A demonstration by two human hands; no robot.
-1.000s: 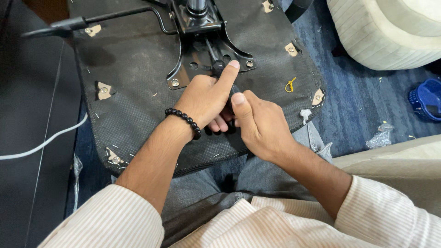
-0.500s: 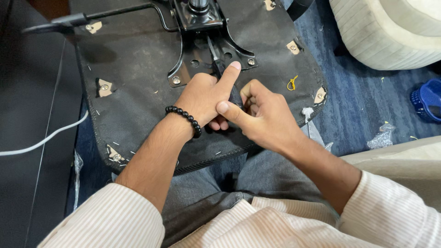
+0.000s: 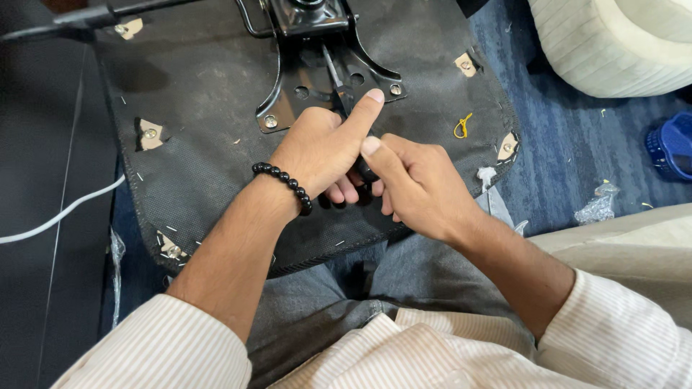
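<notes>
A dark-handled screwdriver (image 3: 344, 97) lies at frame centre, its shaft running up onto the black metal chair-base plate (image 3: 317, 75). The left hand (image 3: 324, 148) and right hand (image 3: 411, 184) both have their grip clamped round its handle, over the upturned chair seat (image 3: 209, 144).

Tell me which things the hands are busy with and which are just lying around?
Busy with:
- left hand and right hand, both gripping a dark tool
- black metal plate the tool points at
- upturned seat bottom

Just lying around:
- white cable
- blue basket
- cream cushion
- crumpled plastic scrap
</notes>
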